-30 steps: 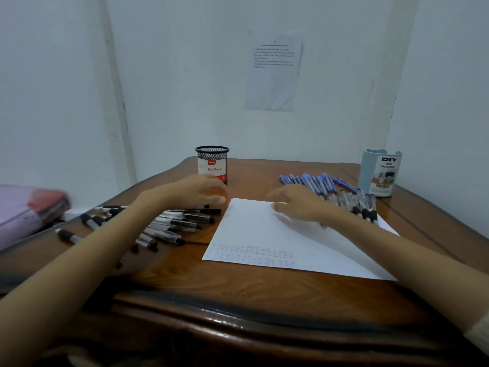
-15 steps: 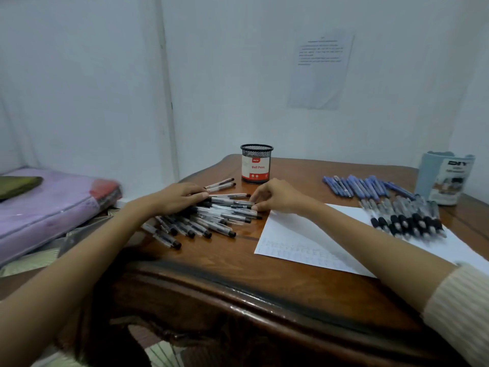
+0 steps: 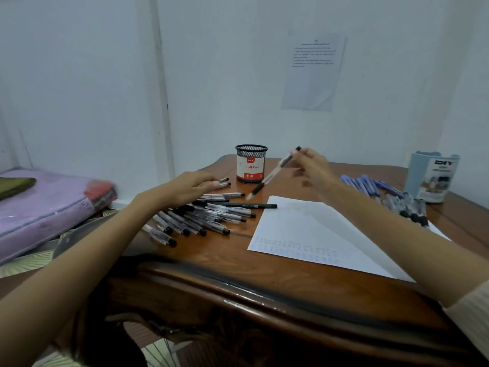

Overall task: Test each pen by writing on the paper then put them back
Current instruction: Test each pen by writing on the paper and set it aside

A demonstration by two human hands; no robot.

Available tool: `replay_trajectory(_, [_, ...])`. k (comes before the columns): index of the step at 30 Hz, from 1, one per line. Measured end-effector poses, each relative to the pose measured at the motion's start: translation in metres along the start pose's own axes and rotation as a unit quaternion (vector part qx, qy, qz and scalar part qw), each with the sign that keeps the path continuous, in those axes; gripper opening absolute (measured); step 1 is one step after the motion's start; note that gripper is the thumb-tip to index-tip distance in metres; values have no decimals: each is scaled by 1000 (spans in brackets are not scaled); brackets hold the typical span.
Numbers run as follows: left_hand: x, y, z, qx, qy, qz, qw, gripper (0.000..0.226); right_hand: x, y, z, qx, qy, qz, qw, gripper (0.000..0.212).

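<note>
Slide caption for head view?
Right hand holds a pen aloft by the paper; left hand rests on the pen pile.

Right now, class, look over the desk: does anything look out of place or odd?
One dark solid-barrelled pen lies among the heap of clear pens, its end close to the paper; it matches none of them. The wall notice curls at its lower corner. Nothing looks spilled or broken.

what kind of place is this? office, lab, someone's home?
Probably a room in a home set up as a makeshift work corner, not an office or lab. A carved wooden table sits in a white-walled corner, a purple-covered mattress lies right beside it, and a printed sheet hangs on the wall.
</note>
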State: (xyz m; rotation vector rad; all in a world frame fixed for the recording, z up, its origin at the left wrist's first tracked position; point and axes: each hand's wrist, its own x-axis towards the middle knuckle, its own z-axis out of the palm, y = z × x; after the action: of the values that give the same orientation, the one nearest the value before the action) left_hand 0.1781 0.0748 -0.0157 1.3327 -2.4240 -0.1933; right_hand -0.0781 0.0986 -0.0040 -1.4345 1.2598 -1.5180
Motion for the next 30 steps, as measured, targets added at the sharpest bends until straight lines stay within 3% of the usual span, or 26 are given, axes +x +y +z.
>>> replay_trajectory(2, [9, 20, 2, 3, -15, 27, 1000, 38, -3, -1, -16, 42, 41, -2, 998, 20])
replay_trajectory(6, [27, 59, 15, 33, -63, 76, 995, 40, -17, 5, -49, 29, 83, 31, 996, 5])
replay_trajectory(11, [49, 95, 43, 31, -139, 99, 985, 45, -34, 12, -78, -8, 46, 36, 998, 10])
replay_trajectory(17, [59, 102, 71, 15, -160, 130, 978, 51, -50, 7, -88, -15, 33, 18, 999, 15])
replay_trajectory(22, [59, 94, 78, 38, -182, 116, 976, 53, -56, 4, -85, -16, -34, 29, 999, 37])
replay_trajectory(30, [56, 96, 77, 47, -186, 112, 975, 52, -57, 12, -85, -24, -22, 58, 998, 31])
